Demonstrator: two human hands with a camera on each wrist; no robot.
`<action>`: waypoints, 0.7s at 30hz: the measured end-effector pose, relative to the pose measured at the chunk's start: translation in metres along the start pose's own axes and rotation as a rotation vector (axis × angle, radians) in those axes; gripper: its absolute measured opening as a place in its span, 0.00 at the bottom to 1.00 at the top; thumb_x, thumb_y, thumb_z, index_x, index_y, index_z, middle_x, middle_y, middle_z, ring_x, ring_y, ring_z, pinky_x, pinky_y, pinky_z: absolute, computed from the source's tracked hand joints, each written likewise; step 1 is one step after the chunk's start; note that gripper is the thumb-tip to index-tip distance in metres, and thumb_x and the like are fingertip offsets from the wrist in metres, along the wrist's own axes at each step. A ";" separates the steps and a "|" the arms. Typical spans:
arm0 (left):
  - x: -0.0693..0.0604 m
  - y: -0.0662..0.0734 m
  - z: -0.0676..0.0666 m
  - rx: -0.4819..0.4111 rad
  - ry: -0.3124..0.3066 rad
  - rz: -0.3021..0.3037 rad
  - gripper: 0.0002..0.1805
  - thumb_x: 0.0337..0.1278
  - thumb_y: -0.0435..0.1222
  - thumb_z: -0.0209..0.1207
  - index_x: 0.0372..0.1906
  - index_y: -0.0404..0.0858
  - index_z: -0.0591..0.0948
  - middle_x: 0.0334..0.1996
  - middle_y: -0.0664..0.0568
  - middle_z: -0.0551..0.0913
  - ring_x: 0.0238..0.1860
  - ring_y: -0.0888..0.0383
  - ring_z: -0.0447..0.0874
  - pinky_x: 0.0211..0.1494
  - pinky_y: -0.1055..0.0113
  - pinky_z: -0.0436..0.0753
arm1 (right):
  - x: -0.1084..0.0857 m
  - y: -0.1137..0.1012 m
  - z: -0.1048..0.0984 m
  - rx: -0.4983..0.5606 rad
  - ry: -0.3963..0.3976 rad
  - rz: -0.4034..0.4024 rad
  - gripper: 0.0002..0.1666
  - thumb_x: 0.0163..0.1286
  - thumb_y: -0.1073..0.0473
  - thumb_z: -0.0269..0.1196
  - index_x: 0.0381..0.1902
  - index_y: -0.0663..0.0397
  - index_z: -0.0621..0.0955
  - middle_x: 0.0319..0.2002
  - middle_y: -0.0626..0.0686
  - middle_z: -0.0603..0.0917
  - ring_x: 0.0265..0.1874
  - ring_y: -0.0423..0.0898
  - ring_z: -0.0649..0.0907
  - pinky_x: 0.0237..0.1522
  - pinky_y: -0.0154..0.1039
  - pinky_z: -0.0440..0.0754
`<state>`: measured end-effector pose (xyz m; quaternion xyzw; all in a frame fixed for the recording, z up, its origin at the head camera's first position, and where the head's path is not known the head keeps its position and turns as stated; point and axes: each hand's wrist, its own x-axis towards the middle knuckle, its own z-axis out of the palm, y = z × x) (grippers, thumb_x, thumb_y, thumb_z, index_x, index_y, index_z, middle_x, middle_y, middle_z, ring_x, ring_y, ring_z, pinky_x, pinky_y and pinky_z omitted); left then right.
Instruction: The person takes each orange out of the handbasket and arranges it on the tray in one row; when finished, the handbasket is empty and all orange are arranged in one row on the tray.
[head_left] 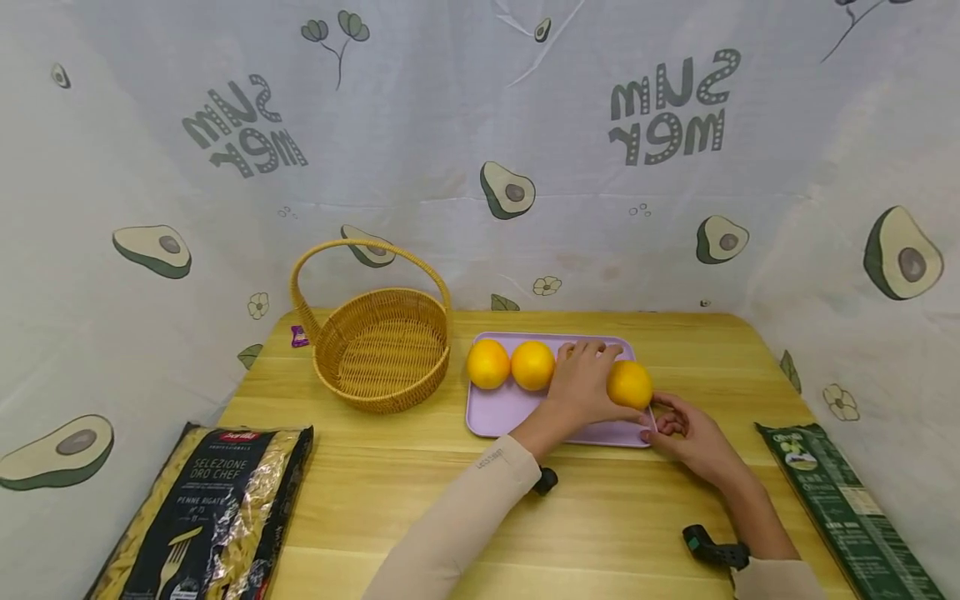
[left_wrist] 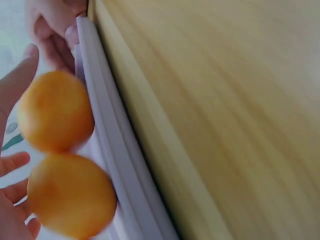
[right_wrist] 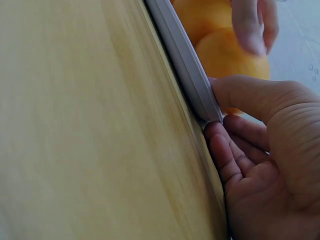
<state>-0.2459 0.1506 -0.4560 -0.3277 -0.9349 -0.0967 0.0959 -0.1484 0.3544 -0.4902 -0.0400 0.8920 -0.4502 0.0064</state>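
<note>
A lilac tray (head_left: 495,415) lies on the table with oranges on it. Two oranges, a left one (head_left: 487,364) and another (head_left: 532,365) beside it, sit at its left part. My left hand (head_left: 585,383) reaches over the tray, fingers spread above and thumb below the rightmost orange (head_left: 630,385). In the left wrist view, the thumb tip stands slightly apart from the upper orange (left_wrist: 56,111), and the fingers are near the lower orange (left_wrist: 72,195). My right hand (head_left: 686,437) pinches the tray's right front corner between thumb and fingers, as the right wrist view shows on the tray rim (right_wrist: 187,62).
A wicker basket (head_left: 390,396) with a tall handle stands left of the tray, a small purple packet (head_left: 299,336) beside it. A penne bag (head_left: 206,508) lies at front left, a green package (head_left: 847,508) at front right. A printed curtain (head_left: 420,167) hangs behind.
</note>
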 end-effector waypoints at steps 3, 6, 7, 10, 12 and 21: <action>-0.011 -0.015 -0.008 -0.087 0.032 0.032 0.60 0.34 0.82 0.60 0.74 0.55 0.69 0.72 0.59 0.73 0.74 0.60 0.68 0.78 0.56 0.66 | 0.002 0.000 0.000 -0.010 -0.014 0.011 0.41 0.69 0.58 0.70 0.72 0.71 0.66 0.36 0.55 0.79 0.31 0.38 0.77 0.34 0.30 0.76; -0.022 -0.031 -0.019 -0.158 0.048 0.062 0.56 0.38 0.79 0.63 0.72 0.52 0.72 0.70 0.58 0.75 0.72 0.59 0.71 0.77 0.57 0.68 | 0.003 0.001 -0.001 -0.036 -0.016 0.047 0.42 0.69 0.56 0.71 0.73 0.69 0.66 0.36 0.54 0.79 0.32 0.38 0.77 0.35 0.29 0.76; -0.025 -0.036 -0.023 -0.172 0.049 0.064 0.55 0.38 0.78 0.64 0.71 0.52 0.73 0.69 0.58 0.76 0.71 0.59 0.72 0.77 0.57 0.69 | 0.003 0.001 -0.002 -0.043 -0.021 0.052 0.42 0.70 0.56 0.70 0.73 0.69 0.65 0.37 0.54 0.79 0.32 0.38 0.76 0.35 0.29 0.76; -0.036 -0.053 -0.038 -0.199 0.050 0.060 0.54 0.36 0.77 0.67 0.69 0.52 0.75 0.67 0.59 0.78 0.70 0.59 0.73 0.75 0.57 0.71 | 0.004 0.000 -0.006 -0.049 -0.028 0.076 0.43 0.71 0.55 0.69 0.74 0.68 0.65 0.38 0.55 0.79 0.33 0.38 0.76 0.36 0.28 0.75; -0.044 -0.063 -0.047 -0.226 0.052 0.038 0.55 0.34 0.77 0.69 0.69 0.52 0.75 0.67 0.60 0.78 0.70 0.59 0.74 0.75 0.56 0.70 | 0.001 0.000 -0.009 -0.039 -0.034 0.079 0.43 0.72 0.56 0.68 0.74 0.70 0.63 0.39 0.56 0.80 0.33 0.38 0.77 0.36 0.28 0.76; -0.081 -0.122 -0.083 -0.271 0.127 -0.065 0.51 0.35 0.73 0.72 0.66 0.50 0.79 0.64 0.58 0.82 0.67 0.54 0.78 0.72 0.51 0.71 | -0.011 -0.001 -0.030 -0.066 -0.037 0.007 0.37 0.78 0.56 0.61 0.76 0.69 0.62 0.69 0.72 0.71 0.45 0.19 0.76 0.43 0.23 0.80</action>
